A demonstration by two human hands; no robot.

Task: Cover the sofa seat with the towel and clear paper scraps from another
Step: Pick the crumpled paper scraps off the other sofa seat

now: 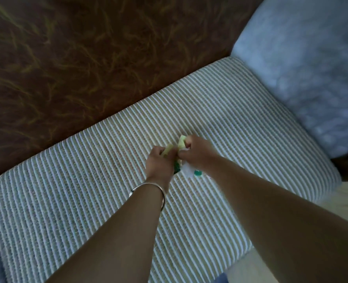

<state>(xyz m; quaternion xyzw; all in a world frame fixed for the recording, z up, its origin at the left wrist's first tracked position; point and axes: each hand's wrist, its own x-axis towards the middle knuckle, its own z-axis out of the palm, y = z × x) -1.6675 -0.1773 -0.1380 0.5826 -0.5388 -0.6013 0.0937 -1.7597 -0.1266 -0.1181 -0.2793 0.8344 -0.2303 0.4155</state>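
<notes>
Near the middle of the striped seat (107, 180), I keep my left hand (160, 165) and right hand (195, 153) close together, fingers pinching yellow paper scraps (182, 142) so none drop, with more bits at 5 o'clock.

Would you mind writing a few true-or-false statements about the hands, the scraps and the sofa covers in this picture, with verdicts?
1. Both hands are on the paper scraps. True.
2. The bangle is on the right wrist. False: it circles the left wrist, behind the left hand.
3. The scraps lie on a plain blue cover. False: they lie on the striped towel.
4. The right hand pinches a pale yellow-green scrap. True.
5. The pale blue fluffy cover lies to the right of the striped towel. True.
</notes>
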